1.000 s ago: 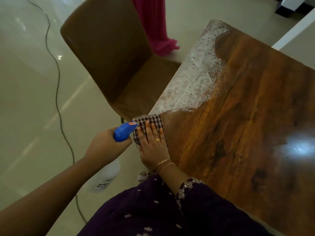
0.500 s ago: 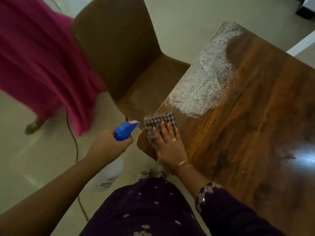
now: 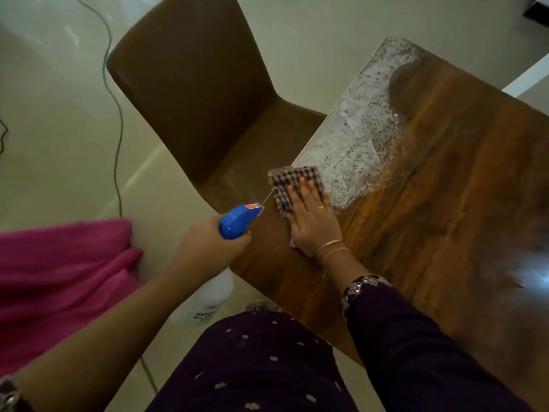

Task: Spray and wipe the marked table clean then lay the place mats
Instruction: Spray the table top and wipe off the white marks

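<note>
A dark wooden table (image 3: 430,221) fills the right side, with a whitish, speckled wet patch (image 3: 356,138) along its left edge. My right hand (image 3: 312,221) lies flat on a checked cloth (image 3: 292,185), pressing it onto the table at the near end of that patch. My left hand (image 3: 208,245) holds a spray bottle (image 3: 237,221) with a blue trigger head just off the table's left edge; its white body (image 3: 208,301) hangs below my hand.
A brown chair (image 3: 208,99) stands pushed against the table's left edge, beyond the cloth. A person's pink garment (image 3: 59,278) is at the left. A thin cable (image 3: 116,114) runs across the pale floor. My dark purple clothing fills the bottom.
My right hand has slid the cloth forward along the table's left edge into the wet patch. The person in pink has moved from the upper left to lower left.
</note>
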The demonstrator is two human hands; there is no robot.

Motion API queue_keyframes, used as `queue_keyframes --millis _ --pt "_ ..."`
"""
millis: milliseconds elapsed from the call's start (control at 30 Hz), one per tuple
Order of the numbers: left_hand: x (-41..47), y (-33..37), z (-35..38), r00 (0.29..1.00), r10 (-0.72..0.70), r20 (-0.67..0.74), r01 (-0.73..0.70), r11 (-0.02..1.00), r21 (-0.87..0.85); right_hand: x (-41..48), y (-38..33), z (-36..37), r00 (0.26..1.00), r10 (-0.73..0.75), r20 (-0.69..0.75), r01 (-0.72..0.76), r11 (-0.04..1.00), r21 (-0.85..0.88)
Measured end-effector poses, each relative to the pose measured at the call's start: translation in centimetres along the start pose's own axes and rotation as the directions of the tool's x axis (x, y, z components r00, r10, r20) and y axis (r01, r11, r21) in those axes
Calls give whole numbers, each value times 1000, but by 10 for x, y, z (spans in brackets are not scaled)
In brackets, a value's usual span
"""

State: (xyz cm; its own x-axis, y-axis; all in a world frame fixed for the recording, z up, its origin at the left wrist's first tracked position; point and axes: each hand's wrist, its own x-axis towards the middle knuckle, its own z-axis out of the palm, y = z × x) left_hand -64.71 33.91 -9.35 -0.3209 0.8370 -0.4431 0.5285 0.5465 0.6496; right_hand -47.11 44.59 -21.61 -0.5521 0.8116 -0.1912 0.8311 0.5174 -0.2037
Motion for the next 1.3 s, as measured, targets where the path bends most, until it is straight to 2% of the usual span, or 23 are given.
queue_keyframes --millis 100,167,333,500,700,833,1000,1167,1233,1300 --pt "2 12 7 999 8 -33 -8 1000 -12 -21 3 1 993 119 -26 -118 992 44" --pt "2 18 11 999 12 -44 -12 1000 -6 -48 -3 7 991 132 -23 -131 990 41" --pt "8 29 18 1000 -2 -22 2 1000 -26 -99 -31 22 999 -25 -37 27 997 68" --pt "18 50 25 1000 31 -8 -30 999 43 -65 -11 12 994 -111 -22 111 993 26" --pt "33 74 33 999 51 3 -51 991 121 2 55 -17 991 131 -34 -129 990 56" --pt "41 84 35 998 46 36 -50 992 119 -20 45 -11 967 243 -77 -235 967 102" --pt "62 85 32 992 37 122 -49 994 96 -67 0 13 986 120 -113 -105 986 133" --pt "93 93 21 973 75 218 -100 989 105 -28 -7 6 998 15 -55 -9 994 110" --pt "107 95 11 965 121 234 -148 984 101 10 3 -5 996 82 -33 -79 993 86" --pt "122 96 -1 952 167 258 -204 971 123 47 17 -17 970 243 -28 -241 968 76"
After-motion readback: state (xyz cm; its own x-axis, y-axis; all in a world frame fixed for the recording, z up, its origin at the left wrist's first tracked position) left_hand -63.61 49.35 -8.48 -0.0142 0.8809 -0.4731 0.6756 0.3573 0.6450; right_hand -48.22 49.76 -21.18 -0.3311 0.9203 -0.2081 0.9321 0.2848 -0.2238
